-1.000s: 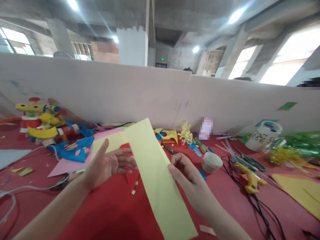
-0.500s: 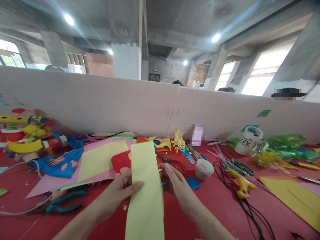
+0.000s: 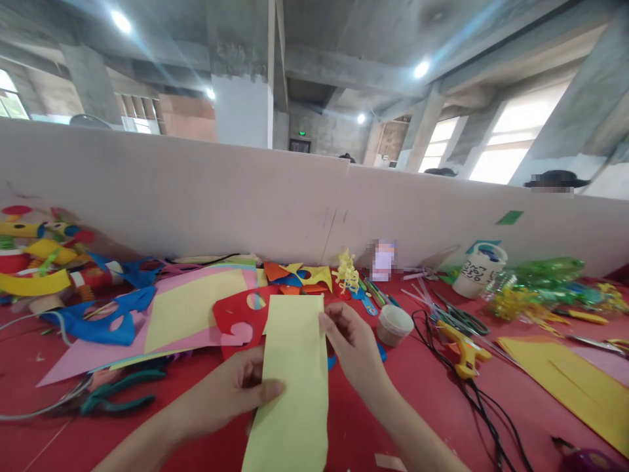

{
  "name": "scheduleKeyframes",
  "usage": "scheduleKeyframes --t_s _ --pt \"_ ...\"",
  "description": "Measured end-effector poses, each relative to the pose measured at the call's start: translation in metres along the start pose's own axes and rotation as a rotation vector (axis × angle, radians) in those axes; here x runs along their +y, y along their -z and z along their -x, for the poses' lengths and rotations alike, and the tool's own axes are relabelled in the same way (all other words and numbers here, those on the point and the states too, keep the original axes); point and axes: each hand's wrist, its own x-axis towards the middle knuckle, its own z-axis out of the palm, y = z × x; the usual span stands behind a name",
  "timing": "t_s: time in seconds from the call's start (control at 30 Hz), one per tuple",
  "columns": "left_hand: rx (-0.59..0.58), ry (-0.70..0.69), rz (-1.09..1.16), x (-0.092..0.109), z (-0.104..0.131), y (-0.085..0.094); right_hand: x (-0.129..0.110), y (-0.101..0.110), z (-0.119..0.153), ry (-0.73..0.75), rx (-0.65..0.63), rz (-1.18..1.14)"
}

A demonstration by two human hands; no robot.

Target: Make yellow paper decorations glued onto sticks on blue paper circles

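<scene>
A long pale yellow paper strip [image 3: 297, 373] stands tilted in front of me, its lower end cut off by the bottom of the view. My left hand [image 3: 233, 390] grips its left edge, thumb flat on the front and fingers behind. At the right edge, close to the upper corner, my right hand [image 3: 356, 344] has thumb and index finger pinched on the paper. Behind the strip lies a red paper mask [image 3: 236, 314] with cut-out eye holes, partly covered. Bits of a blue piece [image 3: 382, 353] show beside my right hand.
Green-handled pliers [image 3: 122, 393] lie at left, near a blue mask [image 3: 111, 324] and stacked coloured paper [image 3: 189, 305]. To the right are a small tub [image 3: 394, 326], a yellow glue gun [image 3: 464, 354] with black cord, scissors [image 3: 464, 318] and yellow sheets [image 3: 565, 380]. A white partition [image 3: 196, 196] stands behind.
My right hand has moved up along the strip's right edge to near its top corner. The strip sits slightly lower and further right in view. My left hand keeps its grip.
</scene>
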Motion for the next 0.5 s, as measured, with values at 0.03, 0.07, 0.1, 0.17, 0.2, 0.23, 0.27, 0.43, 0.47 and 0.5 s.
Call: scheduleKeyframes --t_s 0.03,0.07,0.1,0.17,0.2,0.23,0.27,0.43,0.47,0.5 --pt "0.0 0.023 -0.018 0.0 0.0 -0.001 -0.002 0.001 0.0 0.008 0.02 0.003" --pt "0.004 0.045 -0.04 0.0 0.001 -0.001 -0.003 0.001 0.0 0.015 0.041 0.004" --pt "0.009 0.063 -0.061 0.0 0.001 -0.001 -0.004 0.001 0.0 0.02 0.055 -0.009" --pt "0.029 0.07 -0.095 0.0 0.0 -0.001 -0.004 0.001 0.001 0.017 0.049 -0.07" --pt "0.044 0.061 -0.105 0.0 0.0 -0.001 -0.004 0.001 0.001 0.008 0.028 -0.101" --pt "0.056 0.048 -0.11 0.0 0.0 0.0 -0.002 0.0 0.001 -0.004 0.003 -0.121" --pt "0.065 0.039 -0.112 0.0 -0.001 0.001 0.0 0.0 0.001 -0.013 -0.02 -0.12" --pt "0.085 0.038 -0.116 -0.001 -0.001 0.005 0.007 -0.001 0.001 -0.007 -0.006 0.007" --pt "0.102 0.03 -0.117 -0.001 -0.001 0.006 0.006 -0.001 0.001 -0.023 0.0 -0.011" --pt "0.133 0.019 -0.112 0.0 -0.001 0.007 0.005 -0.002 0.002 -0.057 -0.011 -0.048"
